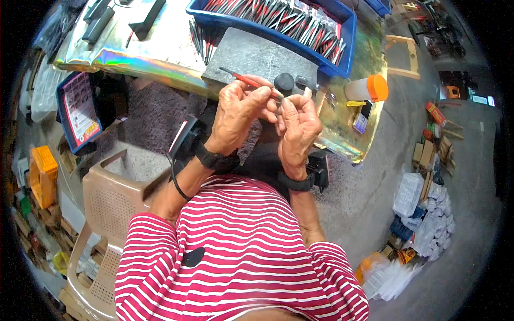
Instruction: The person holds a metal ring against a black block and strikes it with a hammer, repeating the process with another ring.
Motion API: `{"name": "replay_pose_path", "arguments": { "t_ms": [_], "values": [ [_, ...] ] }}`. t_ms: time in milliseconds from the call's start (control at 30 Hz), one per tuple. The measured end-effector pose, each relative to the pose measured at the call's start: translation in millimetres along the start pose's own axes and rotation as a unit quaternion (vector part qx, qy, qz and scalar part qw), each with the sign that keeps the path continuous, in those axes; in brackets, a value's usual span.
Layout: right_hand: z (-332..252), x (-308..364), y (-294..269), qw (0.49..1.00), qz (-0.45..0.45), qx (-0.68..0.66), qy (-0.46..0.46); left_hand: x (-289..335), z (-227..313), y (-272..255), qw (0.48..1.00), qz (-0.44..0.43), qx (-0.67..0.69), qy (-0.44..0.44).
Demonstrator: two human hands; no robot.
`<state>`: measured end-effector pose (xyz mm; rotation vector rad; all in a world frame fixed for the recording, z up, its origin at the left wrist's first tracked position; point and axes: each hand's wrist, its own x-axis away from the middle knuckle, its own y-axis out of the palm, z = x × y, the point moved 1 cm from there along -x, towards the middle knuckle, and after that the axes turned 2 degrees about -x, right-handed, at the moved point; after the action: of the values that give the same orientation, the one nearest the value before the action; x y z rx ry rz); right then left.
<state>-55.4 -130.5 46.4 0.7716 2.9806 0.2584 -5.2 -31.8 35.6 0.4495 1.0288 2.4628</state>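
My left hand [238, 111] is closed round a slim red pen-like rod [247, 81] with a thin dark tip pointing up and left. The rod's pale end reaches toward my right hand [301, 125], whose thumb and fingers are pinched together there. Whatever lies between the right fingertips is too small to make out. Both hands are above the near edge of a grey metal plate [257, 52] on the table. Just beyond my right fingers, a round black knob-like piece [284, 82] and a small black part [302, 82] lie on the plate.
A blue tray [350, 45] full of similar thin red, black and silver pieces stands at the back. On the right are an orange-lidded jar [369, 88] and a small dark packet [363, 119]. Black blocks [147, 21] lie back left; a beige plastic chair [115, 192] stands left.
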Motion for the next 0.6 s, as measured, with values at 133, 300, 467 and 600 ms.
{"name": "replay_pose_path", "arguments": {
  "t_ms": [133,300,467,600],
  "values": [
    [9,-3,-3,0.991,-0.002,-0.110,0.072,1,2,4,0.994,-0.002,-0.103,0.034],
    [12,-6,-5,0.981,0.008,-0.164,0.107,-7,-1,4,0.987,0.000,-0.154,0.033],
    [20,-10,-12,0.953,0.012,-0.269,0.141,-22,-5,8,0.965,0.030,-0.249,0.079],
    [23,-15,-17,0.944,0.003,-0.289,0.161,-32,-11,10,0.957,0.048,-0.275,0.080]
  ]
}}
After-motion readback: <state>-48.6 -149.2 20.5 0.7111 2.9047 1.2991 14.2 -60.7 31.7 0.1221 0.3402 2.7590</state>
